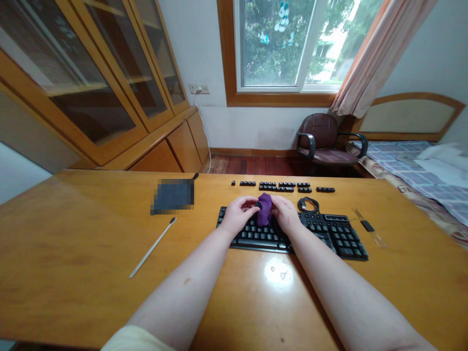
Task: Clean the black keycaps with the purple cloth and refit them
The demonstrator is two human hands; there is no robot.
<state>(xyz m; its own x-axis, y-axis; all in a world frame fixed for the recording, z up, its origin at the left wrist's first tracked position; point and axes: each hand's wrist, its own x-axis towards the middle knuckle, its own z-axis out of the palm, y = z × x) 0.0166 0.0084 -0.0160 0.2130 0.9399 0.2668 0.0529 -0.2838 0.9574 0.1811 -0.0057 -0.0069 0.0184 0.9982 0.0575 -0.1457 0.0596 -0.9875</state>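
Note:
Above the black keyboard (pixel 261 236), my two hands meet around a purple cloth (pixel 264 214). My left hand (pixel 239 214) is closed in a pinch on a small dark piece at the cloth's left side, which looks like a keycap (pixel 258 205). The fingers of my right hand (pixel 286 214) are closed on the cloth's right edge. Loose black keycaps (pixel 276 189) stand in rows beyond the keyboard, near the table's far edge. Behind the keyboard lies its coiled cable (pixel 307 205). My hands and the cloth hide part of the upper keys.
On the left of the table (pixel 73 253) lie a blurred dark pouch (pixel 173 196) and a long-handled brush (pixel 153 247). A wire keycap puller (pixel 367 226) lies right of the keyboard. Past the table stand a chair (pixel 323 139), a bed (pixel 420 161) and a glass-doored cabinet (pixel 146 122).

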